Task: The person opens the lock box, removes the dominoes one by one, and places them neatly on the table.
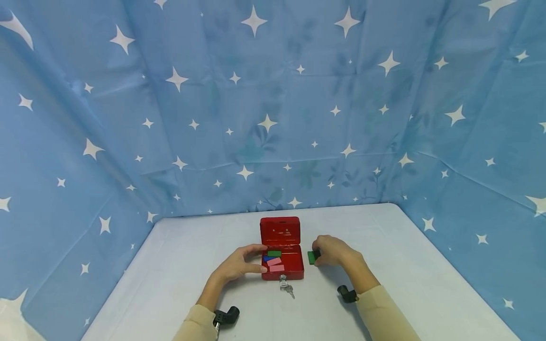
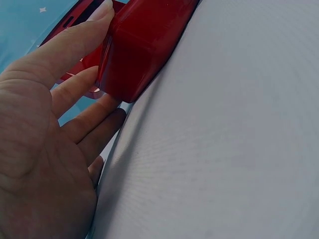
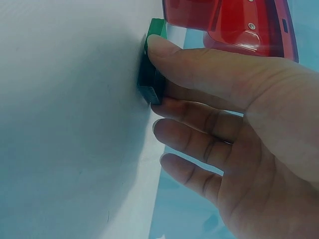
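Note:
A red metal cash box (image 1: pixel 294 274) stands on the table with its lid (image 1: pixel 280 231) raised. Inside lie a green block (image 1: pixel 274 254), a blue block (image 1: pixel 268 258) and two pink blocks (image 1: pixel 277 268). My left hand (image 1: pixel 236 265) grips the box's left side; in the left wrist view the thumb lies on the rim, with fingers against the wall. To the right of the box, my right hand (image 1: pixel 334 251) pinches a green block (image 3: pixel 157 26) at the tabletop. Its nearer part looks dark; whether that is shade or another piece, I cannot tell.
Keys (image 1: pixel 289 290) hang from the lock (image 1: pixel 283 279) at the box's front. The white-covered table (image 1: pixel 192 241) meets a blue star-patterned curtain (image 1: pixel 222 142) at the back and sides. Each wrist wears a black camera mount (image 1: pixel 226 316).

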### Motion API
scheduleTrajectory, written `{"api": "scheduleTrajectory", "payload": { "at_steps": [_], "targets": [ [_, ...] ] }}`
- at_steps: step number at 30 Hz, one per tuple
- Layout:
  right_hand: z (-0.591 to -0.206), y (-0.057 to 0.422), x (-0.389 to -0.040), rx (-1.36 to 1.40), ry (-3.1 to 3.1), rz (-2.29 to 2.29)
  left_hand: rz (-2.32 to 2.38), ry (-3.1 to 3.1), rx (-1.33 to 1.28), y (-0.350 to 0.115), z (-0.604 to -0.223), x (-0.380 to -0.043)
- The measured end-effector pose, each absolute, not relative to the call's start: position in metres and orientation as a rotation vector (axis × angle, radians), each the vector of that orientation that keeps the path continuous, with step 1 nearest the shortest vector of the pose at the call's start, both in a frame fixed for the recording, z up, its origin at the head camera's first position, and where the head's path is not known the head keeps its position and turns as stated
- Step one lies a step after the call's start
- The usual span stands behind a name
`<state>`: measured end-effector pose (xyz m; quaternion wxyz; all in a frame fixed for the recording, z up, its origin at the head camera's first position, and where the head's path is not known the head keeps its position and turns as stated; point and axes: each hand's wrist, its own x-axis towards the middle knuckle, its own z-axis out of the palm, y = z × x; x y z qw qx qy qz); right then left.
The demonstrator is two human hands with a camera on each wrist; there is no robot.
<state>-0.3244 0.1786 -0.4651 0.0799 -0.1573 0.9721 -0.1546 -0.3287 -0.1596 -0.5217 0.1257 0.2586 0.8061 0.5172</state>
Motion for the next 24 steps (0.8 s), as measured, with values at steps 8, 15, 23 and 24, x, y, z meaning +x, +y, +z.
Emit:
{"api": "scheduleTrajectory", "payload": {
  "at_steps": [8,15,23,24],
  "targets": [
    [-0.4673,0.1789,-0.3251,-0.475,2.910,-0.471,1.507,2.355,0.755,-0.1587,-0.5217,-0.3275],
    [-0.4683,0.1787,-0.3247,-0.460,2.903,-0.475,1.509,2.349,0.751,-0.1577,-0.5205,-0.3267],
    [-0.4656,0.1807,-0.3231,-0.432,2.898,-0.496,1.503,2.354,0.759,-0.1580,-0.5206,-0.3266],
    [-0.4654,0.1808,-0.3226,-0.429,2.896,-0.502,1.501,2.355,0.758,-0.1580,-0.5207,-0.3265]
  ]
}}
